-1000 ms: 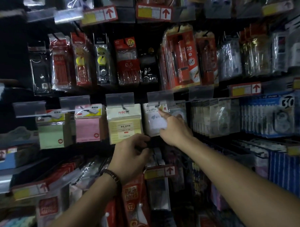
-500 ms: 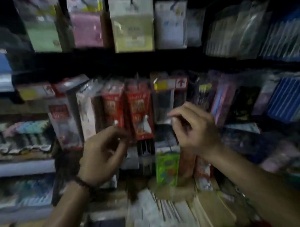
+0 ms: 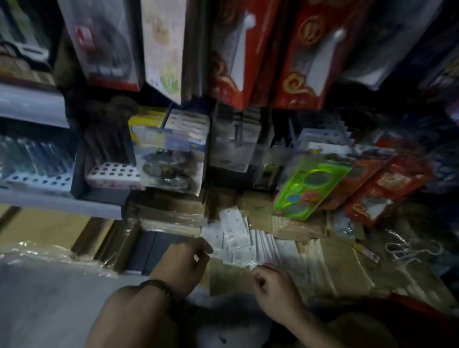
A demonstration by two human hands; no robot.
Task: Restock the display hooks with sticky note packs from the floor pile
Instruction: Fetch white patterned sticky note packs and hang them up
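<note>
1. The sticky note packs (image 3: pixel 235 233) are lying in a loose, overlapping pile of flat white rectangles in glossy film; the pile is sitting low at floor level on flattened brown cardboard (image 3: pixel 338 258), and blur is softening every edge.
2. The left hand (image 3: pixel 183 264) is reaching to the pile's left edge, its fingers curled and the thumb close to the forefinger; a sliver of white is showing between them, but I cannot tell whether it is pinching a pack; a dark beaded bracelet (image 3: pixel 159 287) is circling the wrist.
3. The right hand (image 3: pixel 276 289) is hovering at the pile's near edge, knuckles up and fingers bent inward; whether it is holding or even touching a pack, I cannot tell.
4. A translucent green stencil pack (image 3: pixel 311 188) with round cut-outs is leaning tilted just beyond the pile to the right; shiny red packets (image 3: pixel 382 192) are slanting beside it.
5. Long red card-backed packs (image 3: pixel 304 51) with gold swirls are hanging above.
6. At the left, a white perforated shelf (image 3: pixel 38 179) is jutting out; crinkled clear film (image 3: pixel 43 252) is covering tan boxes below it; the smooth grey floor (image 3: pixel 46 310) is lying nearest.
</note>
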